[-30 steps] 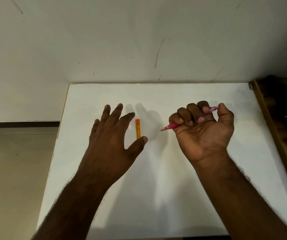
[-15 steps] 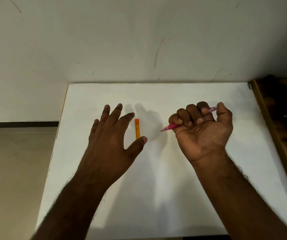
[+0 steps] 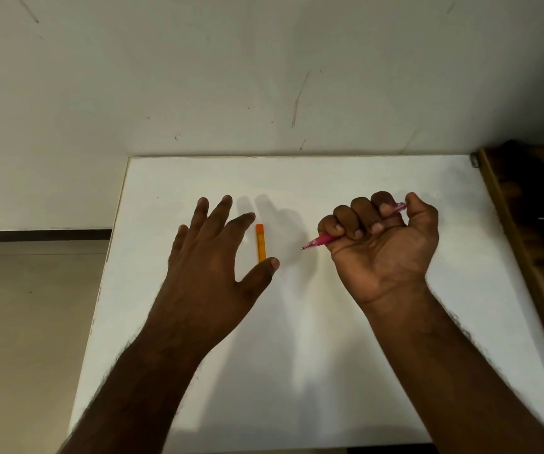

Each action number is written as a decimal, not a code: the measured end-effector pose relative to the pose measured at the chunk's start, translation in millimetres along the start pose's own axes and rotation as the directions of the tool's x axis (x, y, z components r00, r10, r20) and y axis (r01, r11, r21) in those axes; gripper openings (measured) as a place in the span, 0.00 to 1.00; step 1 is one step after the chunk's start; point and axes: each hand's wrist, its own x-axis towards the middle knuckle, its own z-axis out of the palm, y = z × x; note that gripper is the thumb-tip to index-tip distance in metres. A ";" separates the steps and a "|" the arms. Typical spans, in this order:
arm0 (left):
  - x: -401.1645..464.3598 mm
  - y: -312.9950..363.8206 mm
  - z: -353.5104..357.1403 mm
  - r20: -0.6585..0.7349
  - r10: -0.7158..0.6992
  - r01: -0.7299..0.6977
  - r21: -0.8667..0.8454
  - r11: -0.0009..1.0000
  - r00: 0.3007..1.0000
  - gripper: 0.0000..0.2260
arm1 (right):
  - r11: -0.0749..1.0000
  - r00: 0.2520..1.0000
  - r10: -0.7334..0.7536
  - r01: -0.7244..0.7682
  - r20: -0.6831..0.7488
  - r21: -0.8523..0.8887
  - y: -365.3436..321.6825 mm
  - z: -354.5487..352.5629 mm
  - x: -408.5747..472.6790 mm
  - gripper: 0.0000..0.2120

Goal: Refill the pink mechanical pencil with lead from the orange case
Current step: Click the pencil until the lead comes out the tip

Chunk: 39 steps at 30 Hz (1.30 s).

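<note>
The table is showing a smooth, matt white top, its edge chipped. On it, the orange case is looking like glossy plastic. Right of the case, the pink pencil is gleaming as translucent plastic. Behind the table, the wall is looking matt and scuffed.

Perhaps home: white table, scuffed wall.

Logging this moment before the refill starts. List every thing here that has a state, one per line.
pink mechanical pencil: gripped in the fist, tip pointing left, off the table.
orange case: lying flat on the table, held by neither hand.
right hand: fingers curled round the pencil.
left hand: fingers spread, holding nothing, beside the case.
</note>
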 end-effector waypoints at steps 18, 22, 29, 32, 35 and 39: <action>0.5 -0.4 -0.1 0.001 -0.004 0.004 -0.003 1.000 1.000 0.32 | 0.999 0.998 0.035 -0.034 0.058 -0.017 1.2 1.0 -0.2 0.21; 0.8 -0.2 0.0 0.002 -0.004 0.004 -0.002 1.000 1.000 0.32 | 0.999 0.998 0.028 -0.027 0.056 -0.030 0.0 0.3 -0.1 0.20; 1.1 -0.7 -0.2 0.000 0.001 -0.001 0.005 1.000 1.000 0.32 | 0.998 0.997 0.046 -0.043 0.064 -0.041 1.0 1.2 -1.2 0.20; 1.2 -0.9 -0.5 0.000 0.002 -0.002 0.007 1.000 1.000 0.31 | 0.998 0.996 0.044 -0.040 0.072 -0.050 1.0 1.8 -1.8 0.18; 0.6 -1.4 -0.9 0.001 0.002 -0.002 0.005 1.000 1.000 0.31 | 0.997 0.996 0.057 -0.053 0.073 -0.050 1.4 2.4 -2.0 0.20; 1.0 -1.3 -1.2 0.002 0.001 -0.001 0.007 1.000 1.000 0.31 | 0.997 0.996 0.049 -0.044 0.079 -0.065 1.7 3.3 -2.3 0.17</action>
